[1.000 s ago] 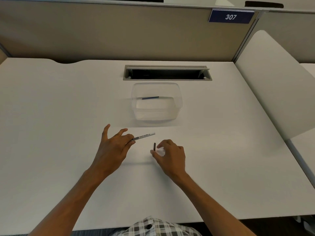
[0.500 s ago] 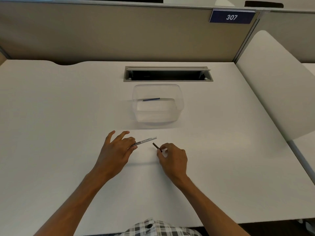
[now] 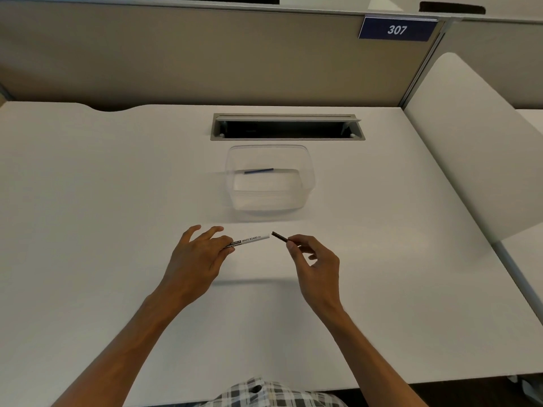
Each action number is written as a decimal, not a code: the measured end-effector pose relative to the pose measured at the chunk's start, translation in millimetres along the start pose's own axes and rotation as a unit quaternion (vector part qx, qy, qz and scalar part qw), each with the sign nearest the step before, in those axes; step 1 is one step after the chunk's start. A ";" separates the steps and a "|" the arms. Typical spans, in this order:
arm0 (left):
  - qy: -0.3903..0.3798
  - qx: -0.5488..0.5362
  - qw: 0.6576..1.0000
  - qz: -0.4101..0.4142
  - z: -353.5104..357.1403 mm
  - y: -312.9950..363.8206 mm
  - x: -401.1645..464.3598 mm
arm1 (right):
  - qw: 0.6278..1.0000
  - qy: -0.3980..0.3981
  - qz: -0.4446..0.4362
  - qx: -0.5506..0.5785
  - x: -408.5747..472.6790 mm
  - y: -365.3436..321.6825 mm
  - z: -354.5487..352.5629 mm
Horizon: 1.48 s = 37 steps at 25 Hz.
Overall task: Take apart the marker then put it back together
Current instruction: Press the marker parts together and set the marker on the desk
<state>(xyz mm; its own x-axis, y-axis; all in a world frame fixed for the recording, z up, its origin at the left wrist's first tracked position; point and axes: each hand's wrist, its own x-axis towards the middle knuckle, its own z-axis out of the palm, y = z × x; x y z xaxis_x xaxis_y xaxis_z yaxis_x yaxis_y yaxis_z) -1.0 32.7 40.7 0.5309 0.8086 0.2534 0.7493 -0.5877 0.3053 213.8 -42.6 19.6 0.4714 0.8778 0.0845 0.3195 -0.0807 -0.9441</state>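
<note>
Marker barrel (image 3: pixel 252 240) pinched in left hand (image 3: pixel 196 261); right hand (image 3: pixel 316 265) pinches dark refill (image 3: pixel 280 237) just beside it.

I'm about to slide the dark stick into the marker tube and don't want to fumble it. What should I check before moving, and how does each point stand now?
1. Left hand holds the marker barrel firmly: ok, fingers pinch its left end.
2. Right hand holds the dark insert: ok, pinched at the fingertips.
3. Insert tip faces the barrel's open end: ok, a small gap remains between them.
4. Insert lined up with the barrel's axis: not ok, they meet at an angle.
5. Barrel mouth unblocked: cannot tell, too small to see.
6. Clear container out of the way: ok, it sits farther back, with a blue piece inside.
</note>
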 end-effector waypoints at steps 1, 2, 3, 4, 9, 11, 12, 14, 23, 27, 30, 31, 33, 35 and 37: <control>0.001 0.001 1.000 0.001 -0.4 0.5 -0.2 | 1.000 0.001 -0.004 0.006 -0.2 -1.7 -0.7; 0.001 0.001 1.000 0.002 -0.9 1.0 -0.5 | 1.000 0.004 -0.006 0.012 -0.5 -2.9 -1.5; 0.001 0.001 1.000 0.003 -1.3 1.2 -0.5 | 1.000 0.006 -0.006 0.017 -0.6 -3.7 -2.2; 0.000 0.001 1.000 0.003 -1.7 1.3 -0.6 | 1.000 0.008 -0.006 0.021 -0.8 -4.3 -2.5; -0.011 0.008 1.000 0.007 -5.3 1.0 0.7 | 0.999 -0.004 -0.032 0.020 0.1 -6.3 -5.8; -0.017 0.021 0.999 0.016 -7.5 1.6 1.8 | 0.998 -0.016 -0.065 0.001 2.7 -7.1 -9.0; -0.017 0.029 0.999 0.022 -8.6 1.9 2.1 | 0.997 -0.025 -0.077 -0.007 4.5 -7.4 -10.5; -0.015 0.038 0.999 0.030 -10.5 2.7 2.5 | 0.995 -0.044 -0.090 -0.016 8.6 -7.9 -14.1; -0.018 0.046 0.997 0.056 -12.7 6.8 3.6 | 0.992 -0.096 -0.085 0.004 19.6 -11.6 -19.6; -0.023 0.035 0.998 0.043 -12.2 3.4 2.7 | 0.993 -0.093 -0.019 0.070 19.9 -13.2 -20.3; -0.024 0.017 0.999 0.039 -11.8 2.2 1.6 | 0.992 -0.097 -0.006 0.082 19.0 -12.7 -20.7; -0.022 0.013 0.999 0.041 -11.8 2.3 1.8 | 0.992 -0.100 -0.007 0.082 18.7 -12.4 -20.5; -0.022 0.015 0.999 0.048 -12.5 3.7 3.3 | 0.991 -0.106 -0.010 0.082 18.2 -12.4 -20.2; -0.021 0.012 0.999 0.049 -13.4 4.4 4.9 | 0.991 -0.109 -0.010 0.082 18.6 -12.8 -20.3; -0.017 0.007 0.999 0.050 -14.0 4.6 5.4 | 0.991 -0.112 -0.016 0.075 19.1 -12.9 -20.4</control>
<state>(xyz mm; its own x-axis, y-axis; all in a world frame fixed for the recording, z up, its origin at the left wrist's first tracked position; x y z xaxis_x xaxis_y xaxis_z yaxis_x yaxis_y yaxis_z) -0.2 33.9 56.4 0.6163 0.7462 0.2516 0.6972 -0.6656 0.2662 235.5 -34.5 39.9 0.2639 0.9628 0.0581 0.1982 0.0049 -0.9801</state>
